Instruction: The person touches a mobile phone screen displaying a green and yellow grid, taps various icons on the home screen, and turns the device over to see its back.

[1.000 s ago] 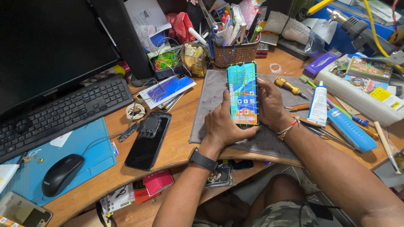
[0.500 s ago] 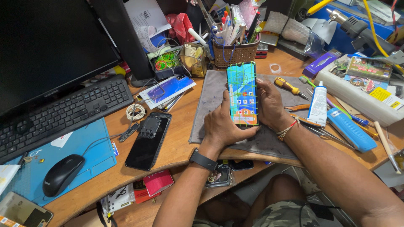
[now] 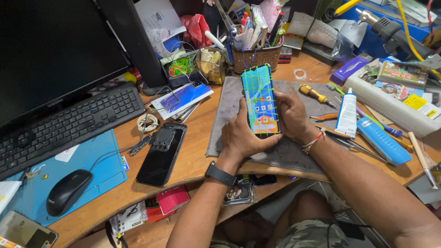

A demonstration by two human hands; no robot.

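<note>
**Both hands hold a lit smartphone above the grey mat**

Head view: the left hand [image 3: 241, 135] and the right hand [image 3: 290, 117] together grasp a slim smartphone with a bright blue-green screen [image 3: 260, 99], bound crosswise by thin green and orange rubber bands. The left hand's fingers curl around the phone's lower left edge, with the thumb along that side; the right hand clasps the lower right edge. The phone stands nearly upright, tilted slightly, screen toward the camera, over a grey cloth work mat [image 3: 294, 149] that lies on the wooden tabletop [image 3: 195, 154]. A black wristwatch [image 3: 220, 174] sits on the left wrist, and a beaded bracelet [image 3: 313, 141] on the right.

Left of the mat lies an opened black phone body [image 3: 161, 154], face down, well apart from the hands. Beyond the held phone stands a woven brown basket full of pens and tools [image 3: 255, 56]. Right of the right hand lie a yellow-handled screwdriver [image 3: 314, 94], a white glue tube with a black cap [image 3: 347, 112] and a blue flat plastic case [image 3: 382, 140]. At far left are a black keyboard [image 3: 69, 126], a black computer mouse [image 3: 68, 190] and a blue mat [image 3: 87, 167].
</note>
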